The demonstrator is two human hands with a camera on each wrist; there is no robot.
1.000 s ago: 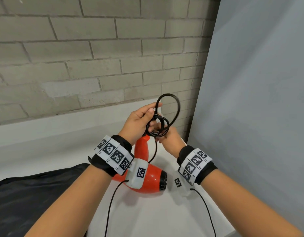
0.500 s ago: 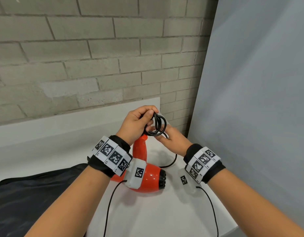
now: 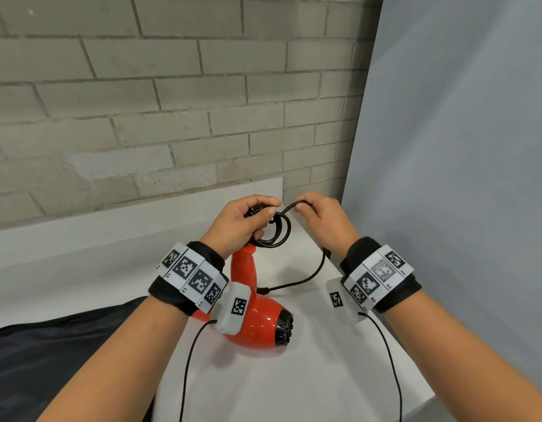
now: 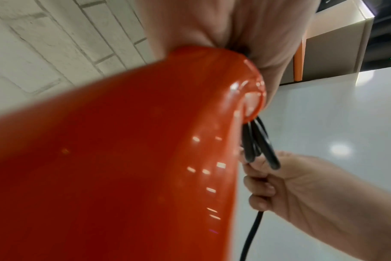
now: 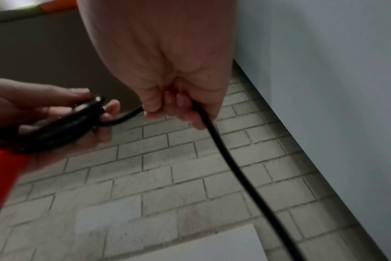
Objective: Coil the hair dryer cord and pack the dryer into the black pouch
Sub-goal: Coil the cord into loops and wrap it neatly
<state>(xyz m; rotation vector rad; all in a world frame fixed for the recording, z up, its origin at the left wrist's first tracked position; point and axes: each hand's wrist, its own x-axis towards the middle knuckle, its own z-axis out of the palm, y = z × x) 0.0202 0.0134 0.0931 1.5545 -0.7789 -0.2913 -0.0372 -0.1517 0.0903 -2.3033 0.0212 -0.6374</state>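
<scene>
Our left hand [image 3: 239, 222] grips the coiled cord [image 3: 275, 231] loops, right hand [image 3: 321, 219] pinches the loose stretch; the wristband hides part of the dryer [image 3: 257, 318], and the pouch [image 3: 50, 354] is cut off lower left.

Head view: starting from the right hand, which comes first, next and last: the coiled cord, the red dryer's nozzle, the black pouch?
From the right hand:
1. Coiled cord, just to its left, gripped in the left hand.
2. Dryer nozzle, lower, near the table's middle.
3. Black pouch, far left on the table.

Grey brick wall [image 3: 141, 102] behind white table [image 3: 294, 376]; grey panel [image 3: 461, 147] at right.
</scene>
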